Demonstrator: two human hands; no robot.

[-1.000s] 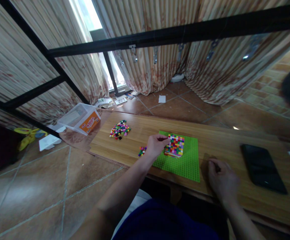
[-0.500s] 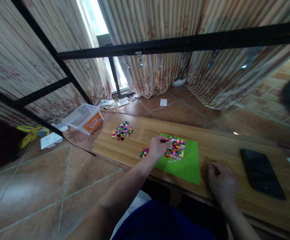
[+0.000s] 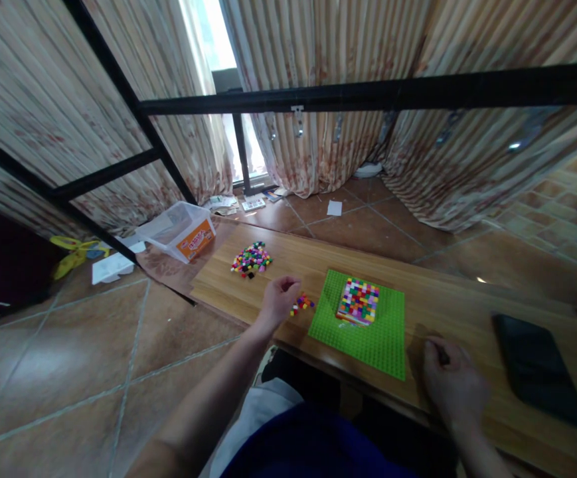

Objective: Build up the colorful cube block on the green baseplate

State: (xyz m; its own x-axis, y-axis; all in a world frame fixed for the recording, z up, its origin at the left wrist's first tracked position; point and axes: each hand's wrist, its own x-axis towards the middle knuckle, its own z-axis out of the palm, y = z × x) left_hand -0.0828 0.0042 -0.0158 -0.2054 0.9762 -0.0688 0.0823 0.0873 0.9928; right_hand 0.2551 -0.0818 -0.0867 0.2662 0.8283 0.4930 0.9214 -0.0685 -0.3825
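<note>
Here we are with our left hand (image 3: pixel 279 299) right beside the small loose cluster of orange, red, purple and yellow plastic bricks (image 3: pixel 302 303), thumb and forefinger curled in to a narrow pinch. Is there a brick between those tips? We can't tell; pieces this tiny vanish behind a knuckle. Over on the other side, our right hand (image 3: pixel 452 378) rests loosely curled on the brown wooden table (image 3: pixel 308 259), off the edge of the board, and we can't see whether anything sits inside it.

Now the centrepiece: the square multicoloured block of little plastic bricks (image 3: pixel 360 301) stands on the bright green studded baseplate (image 3: pixel 358 348), towards its far side, and neither hand touches it. The larger heap of mixed bricks (image 3: pixel 252 257) lies further out to our left.

So how do we handle this well? We'd say take one brick at a time, by its sides, leaving the studs and the underside free. Come in from above, so the wrist doesn't sweep the cluster apart. Over the block, we'd square the brick to its neighbours before pressing straight down; a tilted push could pop a nearby piece loose. And that right hand, so close to the baseplate, looks well placed to steady its edge against any slide.
</note>
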